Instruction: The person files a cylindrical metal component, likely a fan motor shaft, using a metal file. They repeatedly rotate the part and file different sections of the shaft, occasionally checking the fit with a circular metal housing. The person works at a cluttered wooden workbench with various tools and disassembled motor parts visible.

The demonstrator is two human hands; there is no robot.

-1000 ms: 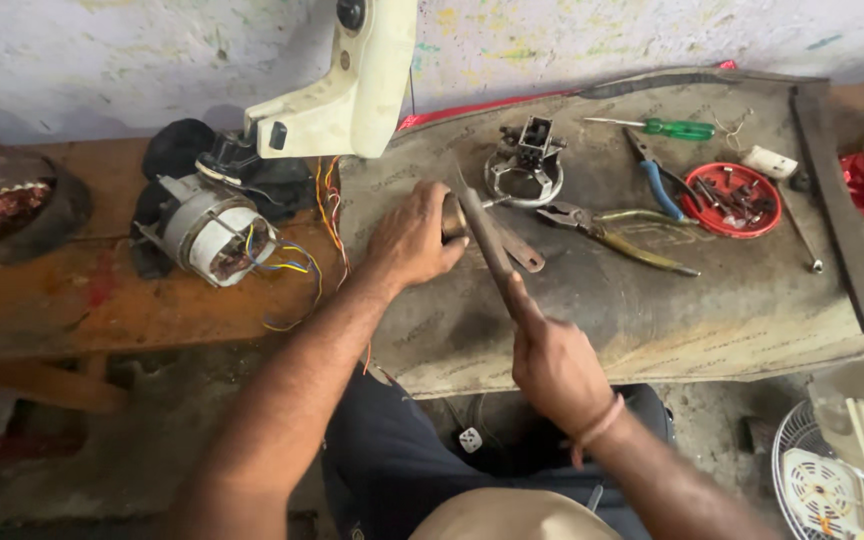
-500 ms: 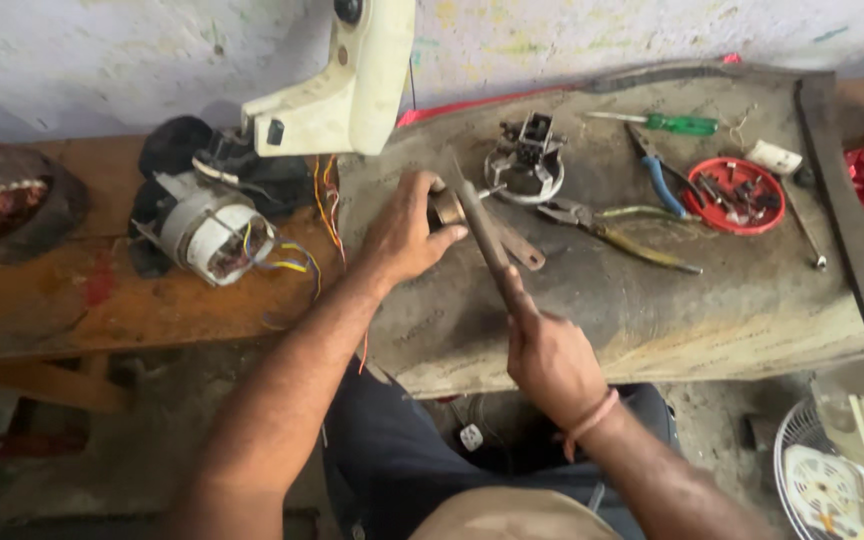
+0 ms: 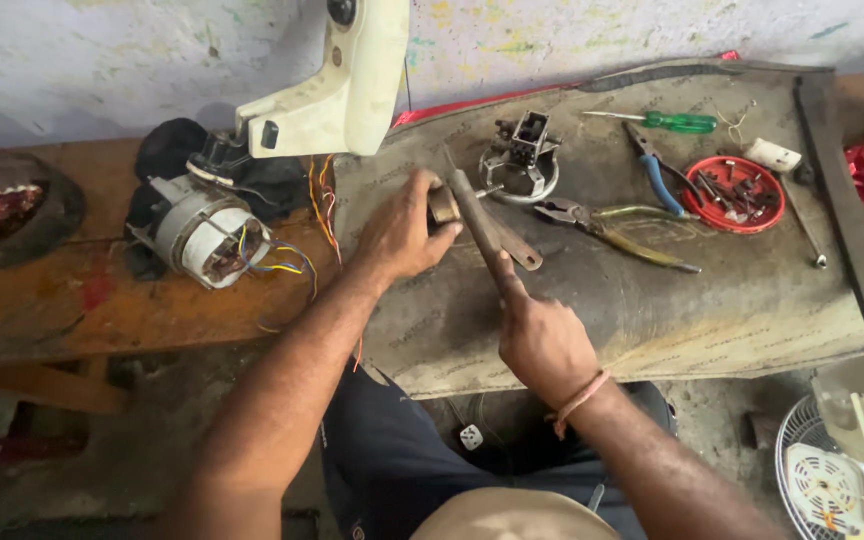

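My left hand (image 3: 401, 234) grips a small brass-coloured round part (image 3: 444, 205) against the grey mat (image 3: 652, 300) on the bench. My right hand (image 3: 542, 340) holds the handle end of a long dark metal bar (image 3: 477, 222), like a file or hammer handle, whose far end lies across the round part. A flat rusty metal piece (image 3: 520, 252) rests on the mat just right of the bar. Both forearms reach in from the bottom of the view.
A fan motor (image 3: 210, 236) with coloured wires and a cream fan housing (image 3: 337, 85) sit on the wooden bench at left. On the mat lie a metal bracket (image 3: 522, 155), pliers (image 3: 612, 225), a green screwdriver (image 3: 667, 122) and a red dish (image 3: 735, 195) of screws. A fan grille (image 3: 832, 480) stands lower right.
The bar has dropped a little toward the round part and my right hand has shifted slightly down and right. My left hand stays on the part.
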